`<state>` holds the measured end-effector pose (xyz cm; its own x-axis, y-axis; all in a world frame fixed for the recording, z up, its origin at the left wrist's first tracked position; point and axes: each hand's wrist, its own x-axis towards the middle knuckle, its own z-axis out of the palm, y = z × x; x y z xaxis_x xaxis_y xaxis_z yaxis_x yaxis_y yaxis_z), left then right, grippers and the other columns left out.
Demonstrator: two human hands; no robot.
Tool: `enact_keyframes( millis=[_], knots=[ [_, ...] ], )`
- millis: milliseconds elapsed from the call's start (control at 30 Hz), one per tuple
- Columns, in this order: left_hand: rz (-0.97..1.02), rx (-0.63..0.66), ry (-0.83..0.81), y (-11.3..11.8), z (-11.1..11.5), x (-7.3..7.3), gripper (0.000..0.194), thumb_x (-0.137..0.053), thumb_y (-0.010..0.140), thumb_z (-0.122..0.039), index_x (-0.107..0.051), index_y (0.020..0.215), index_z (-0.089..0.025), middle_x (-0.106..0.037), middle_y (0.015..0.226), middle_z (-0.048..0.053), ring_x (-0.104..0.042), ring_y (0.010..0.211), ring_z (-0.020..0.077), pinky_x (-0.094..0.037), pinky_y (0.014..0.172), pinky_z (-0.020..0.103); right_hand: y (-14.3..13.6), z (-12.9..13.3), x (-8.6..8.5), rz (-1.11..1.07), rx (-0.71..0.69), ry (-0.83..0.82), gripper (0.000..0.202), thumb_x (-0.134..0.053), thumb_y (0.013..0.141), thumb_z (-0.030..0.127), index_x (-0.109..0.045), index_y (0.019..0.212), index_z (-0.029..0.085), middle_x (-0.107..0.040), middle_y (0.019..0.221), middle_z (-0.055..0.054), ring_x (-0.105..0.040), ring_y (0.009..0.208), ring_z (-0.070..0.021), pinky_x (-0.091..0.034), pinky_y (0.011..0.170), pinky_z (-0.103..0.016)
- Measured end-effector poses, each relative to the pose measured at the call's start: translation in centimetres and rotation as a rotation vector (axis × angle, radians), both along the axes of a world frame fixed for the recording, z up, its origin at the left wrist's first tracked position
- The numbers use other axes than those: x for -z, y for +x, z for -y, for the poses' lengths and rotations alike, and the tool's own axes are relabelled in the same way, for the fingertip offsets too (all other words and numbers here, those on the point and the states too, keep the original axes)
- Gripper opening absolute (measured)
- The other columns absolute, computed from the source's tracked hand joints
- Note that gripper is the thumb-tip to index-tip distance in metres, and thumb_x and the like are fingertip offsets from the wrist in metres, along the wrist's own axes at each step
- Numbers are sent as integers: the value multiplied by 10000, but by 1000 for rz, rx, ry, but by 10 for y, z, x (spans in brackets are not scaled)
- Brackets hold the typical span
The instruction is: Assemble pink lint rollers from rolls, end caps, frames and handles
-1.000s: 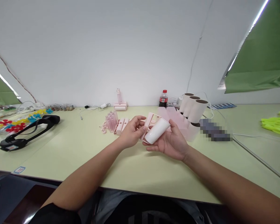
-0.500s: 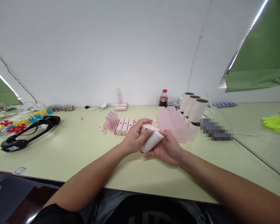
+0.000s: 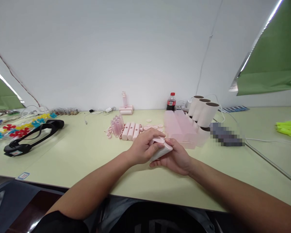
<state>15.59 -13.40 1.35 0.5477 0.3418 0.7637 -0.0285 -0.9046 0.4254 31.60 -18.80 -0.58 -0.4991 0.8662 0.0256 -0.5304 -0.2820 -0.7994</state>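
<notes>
My left hand [image 3: 145, 148] and my right hand [image 3: 176, 158] both close round one white sticky roll with a pale pink cover piece, apparently a lint roller [image 3: 161, 152], held tilted above the table. The left thumb presses the pink piece from the near side. At the right end, my right thumb rests on the rim while the fingers support the roll from below. Much of the lint roller is hidden by the fingers. Just behind my left hand lie several pink cylindrical cases [image 3: 130, 131] side by side and a group of flat pink discs [image 3: 153, 127].
Clear pink handles [image 3: 116, 125] stand left of the cases. Pink translucent covers [image 3: 177, 127] and upright white rolls [image 3: 208, 115] are at right. A cola bottle [image 3: 171, 102] and an assembled roller [image 3: 126, 109] stand by the wall. A black headset [image 3: 34, 137] lies far left.
Both hands have turned the lint roller slightly, and my left hand now covers more of it. The view has shifted a little, showing more of the pink discs behind.
</notes>
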Motion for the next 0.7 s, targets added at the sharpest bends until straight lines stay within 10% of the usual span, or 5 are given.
enact_keyframes(
  millis=[700],
  knots=[
    [143,59,20,-1,7,-5,84,-614,911,-266,-642,960,-204,-689,884,46,-646,833,152,-518,768,295,-12,7,0,3,63,43,443,-610,849,605,-652,1018,197,-662,923,-65,-597,782,-192,-507,679,-334]
  ],
)
